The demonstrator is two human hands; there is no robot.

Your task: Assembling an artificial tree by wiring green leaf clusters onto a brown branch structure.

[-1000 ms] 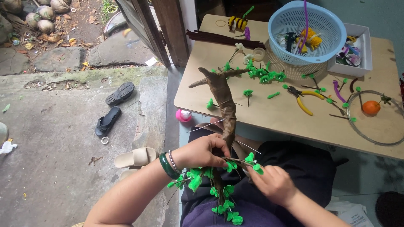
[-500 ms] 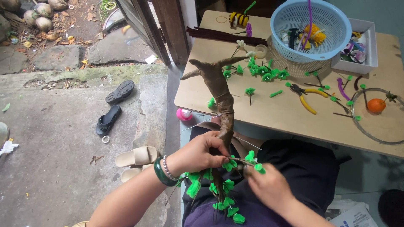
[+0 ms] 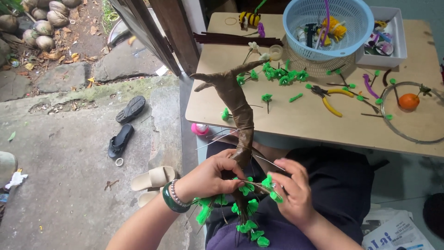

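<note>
A brown tape-wrapped tree trunk (image 3: 237, 107) lies across my lap, its root end pointing at the table. My left hand (image 3: 209, 175) grips the lower trunk where thin wire branches with green leaf tufts (image 3: 248, 209) spread out. A green bangle and a bead bracelet sit on that wrist. My right hand (image 3: 292, 190) pinches a wire twig with green tufts (image 3: 269, 182) against the trunk. Bare wires (image 3: 217, 138) stick out from the trunk's sides.
A low wooden table (image 3: 305, 118) holds loose green tufts (image 3: 280, 76), yellow-handled pliers (image 3: 329, 98), a blue basket (image 3: 326, 27) of craft bits, a white tray (image 3: 387, 37), a wire ring (image 3: 401, 129) and an orange ball (image 3: 409, 101). Sandals (image 3: 124, 125) lie on concrete at left.
The trunk has tilted a little more upright in my lap. Both hands stay at the leafy end, with the right fingers working closer to the trunk.
</note>
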